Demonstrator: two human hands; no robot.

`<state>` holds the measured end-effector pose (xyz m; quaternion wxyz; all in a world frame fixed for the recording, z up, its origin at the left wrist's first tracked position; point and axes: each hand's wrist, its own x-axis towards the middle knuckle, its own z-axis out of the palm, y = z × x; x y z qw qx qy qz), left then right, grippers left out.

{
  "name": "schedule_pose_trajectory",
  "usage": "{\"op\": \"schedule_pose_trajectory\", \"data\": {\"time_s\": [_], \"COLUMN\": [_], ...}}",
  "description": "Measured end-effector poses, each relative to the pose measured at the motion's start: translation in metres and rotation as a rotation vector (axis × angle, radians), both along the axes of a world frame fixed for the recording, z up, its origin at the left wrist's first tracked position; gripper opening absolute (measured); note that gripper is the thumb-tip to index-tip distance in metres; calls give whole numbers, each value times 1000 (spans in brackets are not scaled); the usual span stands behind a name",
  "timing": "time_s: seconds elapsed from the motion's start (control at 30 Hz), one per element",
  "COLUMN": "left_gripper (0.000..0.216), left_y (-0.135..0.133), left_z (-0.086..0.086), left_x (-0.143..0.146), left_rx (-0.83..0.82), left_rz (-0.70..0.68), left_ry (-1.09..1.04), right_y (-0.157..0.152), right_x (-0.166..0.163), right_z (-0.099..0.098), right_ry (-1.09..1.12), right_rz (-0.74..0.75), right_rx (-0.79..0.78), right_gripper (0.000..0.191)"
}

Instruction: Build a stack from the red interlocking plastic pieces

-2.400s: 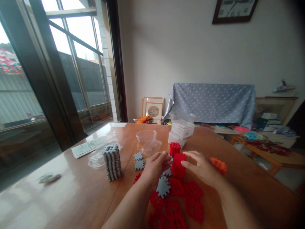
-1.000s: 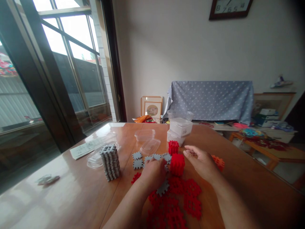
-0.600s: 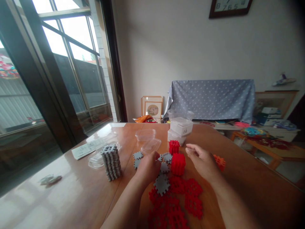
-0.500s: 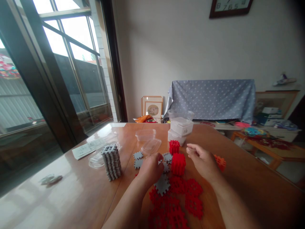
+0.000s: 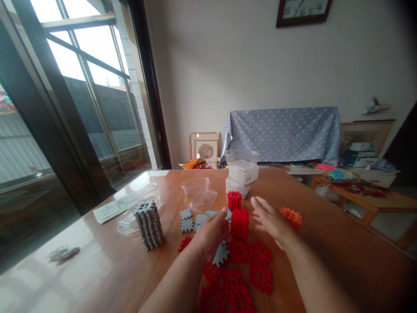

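My left hand (image 5: pixel 213 232) is open just left of a tall stack of red interlocking plastic tiles (image 5: pixel 240 224), fingers stretched toward it. My right hand (image 5: pixel 269 219) is also open, on the stack's right side, with a gap between. Neither hand visibly holds anything. A smaller red stack (image 5: pixel 234 200) stands just behind. Loose grey notched tiles (image 5: pixel 186 225) lie beyond my left hand, which hides some of them. One more grey tile (image 5: pixel 221 254) rests below its fingers, close to loose red tiles (image 5: pixel 261 278) spread nearer to me.
A tall grey tile stack (image 5: pixel 149 225) stands at left, near a paper sheet (image 5: pixel 109 211). An orange stack (image 5: pixel 291 218) is at right. Clear plastic boxes (image 5: pixel 243 174), a clear tub (image 5: pixel 196 186) and a lid (image 5: pixel 203 201) sit farther back. A small plastic packet (image 5: pixel 63 253) lies far left.
My left hand has gone from a closed pinch over the grey tiles to open fingers beside the red stack, moving right. My right hand stays open. The view has shifted slightly.
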<state>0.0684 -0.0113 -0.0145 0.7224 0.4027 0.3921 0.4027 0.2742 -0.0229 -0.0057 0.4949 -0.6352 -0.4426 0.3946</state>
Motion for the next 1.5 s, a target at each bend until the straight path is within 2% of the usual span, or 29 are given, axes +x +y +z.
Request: {"op": "schedule_pose_trajectory", "data": {"time_s": [0.2, 0.4, 0.6, 0.77, 0.93, 1.1, 1.23, 1.5], "left_gripper": [65, 60, 63, 51, 39, 40, 44, 44], "left_y": [-2, -2, 3, 2, 4, 11, 13, 7], "left_z": [9, 12, 11, 15, 19, 21, 19, 17], "left_x": [1, 4, 9, 13, 17, 17, 13, 19], "left_rx": [-134, -107, -112, -120, -200, -230, -220, -234], "left_rz": [-4, -85, -130, -131, -45, -4, -36, -42], "left_ry": [-3, -19, -25, -3, 25, 96, 103, 87], "right_y": [-1, -1, -1, -1, 2, 3, 3, 2], "right_x": [-2, -5, -6, -6, -3, -4, -6, -6], "right_z": [-5, -8, -9, -12, -16, -16, -16, -17], "right_ry": [-69, -46, -16, -65, -119, -191, -216, -194], "right_rz": [119, 165, 142, 145, 154, 172, 179, 171], "right_rx": [-122, -153, -162, -154, -137, -96, -57, -71], "right_gripper": [94, 102, 105, 93, 78, 59, 48, 44]}}
